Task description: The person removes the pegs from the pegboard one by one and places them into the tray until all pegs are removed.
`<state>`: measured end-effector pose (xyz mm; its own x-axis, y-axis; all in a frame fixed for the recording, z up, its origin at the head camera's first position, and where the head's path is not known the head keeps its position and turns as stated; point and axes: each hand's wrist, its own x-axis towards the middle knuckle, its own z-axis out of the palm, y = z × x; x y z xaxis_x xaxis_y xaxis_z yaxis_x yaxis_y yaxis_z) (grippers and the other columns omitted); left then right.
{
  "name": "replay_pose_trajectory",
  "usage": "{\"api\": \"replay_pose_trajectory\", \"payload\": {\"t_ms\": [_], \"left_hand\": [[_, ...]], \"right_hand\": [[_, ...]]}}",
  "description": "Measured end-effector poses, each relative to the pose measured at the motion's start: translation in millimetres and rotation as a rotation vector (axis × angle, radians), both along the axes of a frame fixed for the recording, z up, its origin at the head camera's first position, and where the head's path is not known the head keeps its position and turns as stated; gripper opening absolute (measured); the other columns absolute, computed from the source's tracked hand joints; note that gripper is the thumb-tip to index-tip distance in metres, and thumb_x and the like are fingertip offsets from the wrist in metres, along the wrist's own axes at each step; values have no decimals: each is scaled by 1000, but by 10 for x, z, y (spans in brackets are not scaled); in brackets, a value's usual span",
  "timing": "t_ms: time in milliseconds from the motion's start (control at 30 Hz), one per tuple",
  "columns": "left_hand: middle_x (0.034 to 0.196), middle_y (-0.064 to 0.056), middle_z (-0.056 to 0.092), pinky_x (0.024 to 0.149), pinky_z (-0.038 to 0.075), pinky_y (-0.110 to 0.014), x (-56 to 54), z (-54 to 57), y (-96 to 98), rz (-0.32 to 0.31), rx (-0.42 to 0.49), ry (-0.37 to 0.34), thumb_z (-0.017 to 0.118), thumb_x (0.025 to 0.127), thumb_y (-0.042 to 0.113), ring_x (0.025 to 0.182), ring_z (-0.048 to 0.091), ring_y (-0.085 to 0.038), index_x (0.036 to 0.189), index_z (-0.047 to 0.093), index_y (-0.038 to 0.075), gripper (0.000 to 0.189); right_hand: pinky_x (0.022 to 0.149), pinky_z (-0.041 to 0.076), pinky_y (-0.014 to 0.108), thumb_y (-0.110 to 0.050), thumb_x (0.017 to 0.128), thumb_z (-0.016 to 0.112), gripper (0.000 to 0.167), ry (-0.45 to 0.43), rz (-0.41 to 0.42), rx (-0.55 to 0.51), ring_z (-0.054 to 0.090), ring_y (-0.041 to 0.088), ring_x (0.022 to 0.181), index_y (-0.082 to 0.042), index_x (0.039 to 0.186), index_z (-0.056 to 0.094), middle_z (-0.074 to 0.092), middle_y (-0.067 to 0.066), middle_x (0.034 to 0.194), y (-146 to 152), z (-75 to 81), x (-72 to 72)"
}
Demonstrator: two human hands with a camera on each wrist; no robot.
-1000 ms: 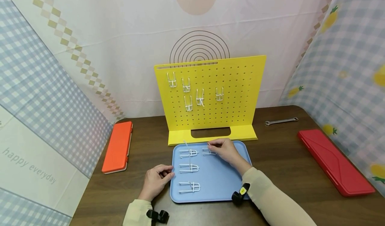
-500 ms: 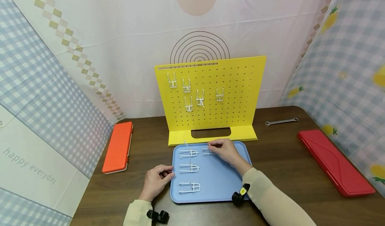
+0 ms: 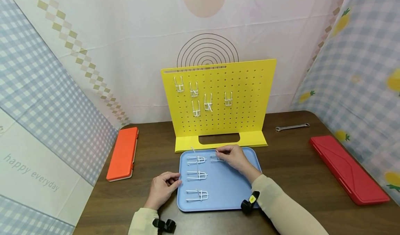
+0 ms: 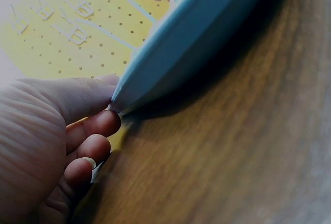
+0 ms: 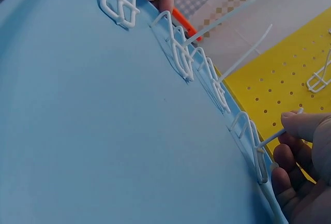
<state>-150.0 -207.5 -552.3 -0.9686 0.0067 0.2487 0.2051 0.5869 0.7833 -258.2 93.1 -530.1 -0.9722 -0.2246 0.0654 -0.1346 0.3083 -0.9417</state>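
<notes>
Thumb and forefinger of my left hand [image 3: 162, 187] pinch the left rim of a blue tray [image 3: 226, 191]; the left wrist view shows the grip at the tray's edge [image 4: 155, 53]. At the tray's far side, my right hand [image 3: 234, 157] holds a white wire pegboard hook [image 5: 257, 149] by its projecting prong, between thumb and fingers. Part of that hook is hidden by the hand in the head view. Along the tray's left lie three more white hooks: a far one [image 3: 200, 159], a middle one [image 3: 203, 175] and a near one [image 3: 203, 195].
Behind the tray stands a yellow pegboard [image 3: 247, 116] with several white hooks hung on it. An orange case [image 3: 122, 153] lies at left. A red case [image 3: 347, 169] and a wrench [image 3: 292, 126] lie at right on the brown table [image 3: 290, 165].
</notes>
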Motion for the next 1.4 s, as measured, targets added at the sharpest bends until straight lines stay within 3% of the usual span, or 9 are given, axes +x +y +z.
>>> {"api": "replay_pose_trajectory", "payload": {"t_ms": [200, 333, 500, 733, 933, 1067, 1400], "left_hand": [[84, 14, 66, 59, 48, -22, 1, -6, 2, 9, 9, -8, 83, 76, 18, 68, 58, -4, 94, 77, 19, 19], [84, 14, 66, 59, 48, -22, 7, 3, 8, 15, 18, -19, 83, 76, 18, 67, 58, -4, 94, 77, 19, 19], [84, 14, 66, 59, 48, -22, 17, 17, 13, 14, 16, -16, 83, 76, 17, 68, 58, -4, 94, 77, 19, 19], [83, 14, 65, 59, 48, -22, 17, 18, 3, 6, -7, 15, 83, 76, 17, 67, 58, -3, 94, 77, 17, 19], [81, 16, 64, 59, 48, -22, 3, 4, -2, 5, -23, 33, 83, 76, 17, 67, 57, -2, 94, 77, 18, 19], [80, 15, 64, 59, 48, -22, 3, 10, 0, 7, -28, 34, 83, 76, 17, 66, 57, -2, 94, 77, 18, 19], [80, 13, 65, 58, 48, -22, 10, 38, 9, 3, -22, 38, 83, 76, 15, 66, 57, -3, 94, 78, 16, 19]], "right_hand": [[69, 53, 27, -17, 82, 77, 21, 0, -5, 20, 64, 15, 85, -11, 102, 76, 71, -1, 95, -5, 15, 2], [71, 51, 27, -20, 83, 77, 29, 43, -10, 15, 61, 17, 86, -8, 109, 73, 70, 0, 95, 19, 112, -16], [74, 51, 30, -27, 86, 74, 34, 119, -42, 14, 60, 21, 91, -7, 113, 70, 69, 4, 101, 167, 434, -116], [75, 51, 26, -36, 87, 71, 48, 67, -149, -88, 57, 18, 92, -4, 123, 64, 64, 5, 104, 448, 908, -438], [88, 50, 42, -29, 89, 71, 44, 57, -194, -216, 61, 20, 93, -7, 125, 63, 63, 6, 101, 496, 1159, -716], [91, 48, 47, -29, 87, 73, 41, 51, -200, -242, 62, 22, 94, -12, 123, 65, 65, 7, 102, 440, 1239, -823], [91, 49, 43, -23, 87, 73, 38, 30, -174, -283, 62, 18, 97, -13, 123, 65, 65, 8, 108, 298, 1287, -932]]}}
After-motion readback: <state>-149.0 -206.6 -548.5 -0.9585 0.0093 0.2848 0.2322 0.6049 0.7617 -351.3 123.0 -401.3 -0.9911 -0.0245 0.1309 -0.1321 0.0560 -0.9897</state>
